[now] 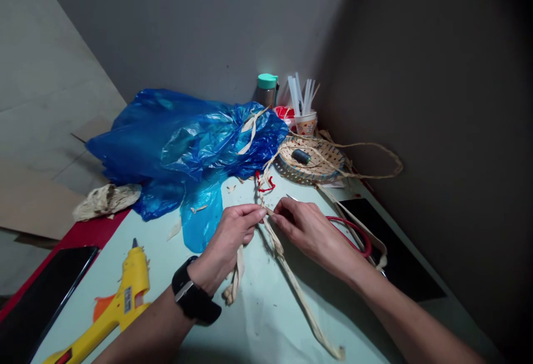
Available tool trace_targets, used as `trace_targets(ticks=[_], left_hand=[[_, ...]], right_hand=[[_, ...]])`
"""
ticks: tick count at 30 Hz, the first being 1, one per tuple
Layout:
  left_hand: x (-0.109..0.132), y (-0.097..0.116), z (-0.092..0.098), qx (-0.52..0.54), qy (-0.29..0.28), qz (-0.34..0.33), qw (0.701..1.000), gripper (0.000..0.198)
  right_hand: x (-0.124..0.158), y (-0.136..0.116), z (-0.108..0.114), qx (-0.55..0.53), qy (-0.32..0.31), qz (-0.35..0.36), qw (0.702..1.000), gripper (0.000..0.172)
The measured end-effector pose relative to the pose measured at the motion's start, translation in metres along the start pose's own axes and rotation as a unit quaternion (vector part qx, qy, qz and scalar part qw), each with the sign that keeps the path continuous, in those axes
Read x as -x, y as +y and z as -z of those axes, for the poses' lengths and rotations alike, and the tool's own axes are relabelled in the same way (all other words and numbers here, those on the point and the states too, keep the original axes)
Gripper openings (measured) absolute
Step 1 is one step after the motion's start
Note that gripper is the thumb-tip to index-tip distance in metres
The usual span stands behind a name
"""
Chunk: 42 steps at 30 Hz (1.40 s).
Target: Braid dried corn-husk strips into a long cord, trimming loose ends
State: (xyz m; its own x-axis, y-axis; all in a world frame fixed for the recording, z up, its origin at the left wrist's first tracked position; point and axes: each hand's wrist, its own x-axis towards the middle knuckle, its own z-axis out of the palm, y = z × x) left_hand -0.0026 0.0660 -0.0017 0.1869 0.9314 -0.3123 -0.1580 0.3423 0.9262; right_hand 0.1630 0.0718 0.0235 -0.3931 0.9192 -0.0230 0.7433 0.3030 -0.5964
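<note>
My left hand, a black watch on its wrist, pinches a pale dried-fibre braid between thumb and forefinger. Just right of it, my right hand grips a strand of the same fibre, thumb against fingers. Beyond the fingertips the braid runs away from me, with red string tied at its far part. A long loose fibre strand trails toward me over the pale green tabletop. Another fibre end hangs below my left hand. Red-handled scissors lie partly hidden behind my right hand and forearm.
A yellow glue gun lies left of my left forearm, near a dark flat device. Blue plastic bags spread behind. A woven basket holds a dark thread spool; a cup of glue sticks and green-lidded bottle stand behind.
</note>
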Motion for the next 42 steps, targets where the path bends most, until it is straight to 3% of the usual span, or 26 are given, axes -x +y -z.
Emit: trace_targets(ticks=[11,16,19,25,33,35,39,42], left_hand=[[-0.003,-0.001,-0.009,-0.042,0.064,-0.026,0.997,0.028],[-0.005,-0.005,-0.008,-0.035,0.058,-0.034,0.997,0.024],[-0.004,-0.002,-0.009,-0.033,0.056,-0.029,0.997,0.025],[-0.003,0.003,-0.012,-0.040,0.057,-0.011,0.998,0.019],[0.000,-0.007,-0.009,0.070,-0.020,-0.054,0.996,0.013],[0.000,-0.006,-0.006,0.057,-0.016,-0.033,0.998,0.016],[0.001,-0.003,0.000,0.023,-0.009,0.009,1.000,0.017],[0.001,-0.002,0.003,0.014,-0.015,0.005,1.000,0.021]], right_hand=[[0.000,-0.001,0.002,-0.007,-0.003,-0.013,1.000,0.020],[0.003,-0.014,-0.007,0.142,0.058,0.000,0.988,0.008],[0.005,-0.025,-0.007,0.223,0.063,0.029,0.972,0.008],[0.004,-0.029,0.001,0.233,0.026,0.033,0.972,0.009],[0.012,-0.042,-0.038,0.356,0.082,0.099,0.926,0.029],[0.013,-0.040,-0.037,0.316,0.078,0.098,0.941,0.028],[0.009,-0.024,-0.011,0.106,0.054,0.094,0.988,0.012],[0.003,-0.011,0.007,0.004,0.111,0.044,0.993,0.022]])
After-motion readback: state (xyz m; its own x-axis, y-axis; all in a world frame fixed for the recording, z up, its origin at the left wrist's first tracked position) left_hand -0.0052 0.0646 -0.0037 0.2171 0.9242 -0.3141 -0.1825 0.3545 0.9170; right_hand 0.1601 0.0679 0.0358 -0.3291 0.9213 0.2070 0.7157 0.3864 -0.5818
